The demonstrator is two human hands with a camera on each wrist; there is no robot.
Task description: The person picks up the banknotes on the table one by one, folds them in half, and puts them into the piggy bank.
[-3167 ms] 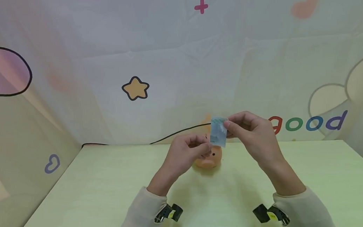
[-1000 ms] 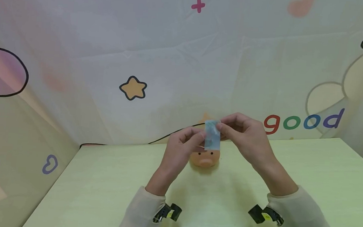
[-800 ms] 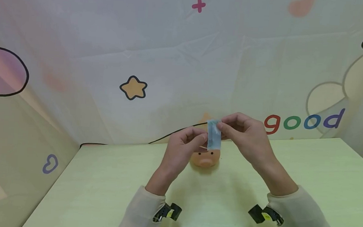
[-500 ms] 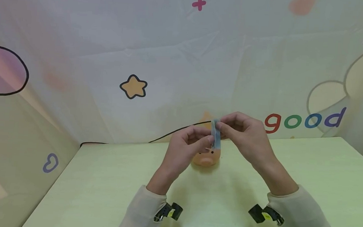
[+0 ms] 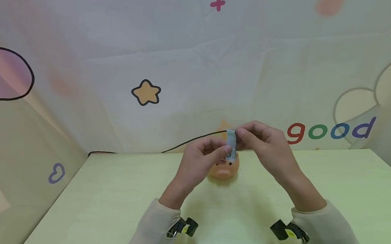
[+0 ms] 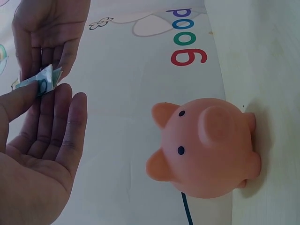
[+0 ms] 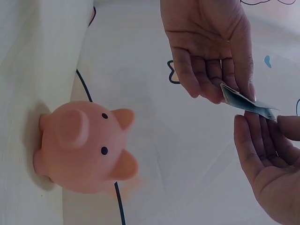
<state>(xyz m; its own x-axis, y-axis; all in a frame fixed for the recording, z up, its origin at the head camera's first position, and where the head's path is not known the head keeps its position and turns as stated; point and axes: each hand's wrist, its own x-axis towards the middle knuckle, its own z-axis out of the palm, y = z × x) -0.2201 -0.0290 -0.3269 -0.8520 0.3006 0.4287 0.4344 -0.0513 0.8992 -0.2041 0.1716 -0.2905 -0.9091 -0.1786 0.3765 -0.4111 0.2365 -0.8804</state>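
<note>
A small blue-green banknote [image 5: 232, 139], folded into a narrow upright strip, is held up between both hands in the head view. My left hand [image 5: 196, 161] pinches its lower left side, thumb laid over the front. At the upper right edge, my right hand [image 5: 272, 150] holds it between thumb and fingertips. From the right wrist, the folded layers of the banknote [image 7: 241, 99] show slightly spread. Behind and below the hands, an orange-pink piggy bank [image 5: 223, 172] stands on the table, its upper part hidden by the note and left fingers; both wrist views show its snout, eyes and ears.
The pale green table [image 5: 115, 203] reaches back to a printed cloth backdrop [image 5: 191, 80] with a star and the word "good". Dark wrist cameras sit on both sleeves [image 5: 334, 233]. The piggy bank is close to the table's back edge.
The banknote was a wider rectangle and has been folded lengthwise into a narrow strip. My left thumb moved right across it, while my right hand kept its hold near the top corner.
</note>
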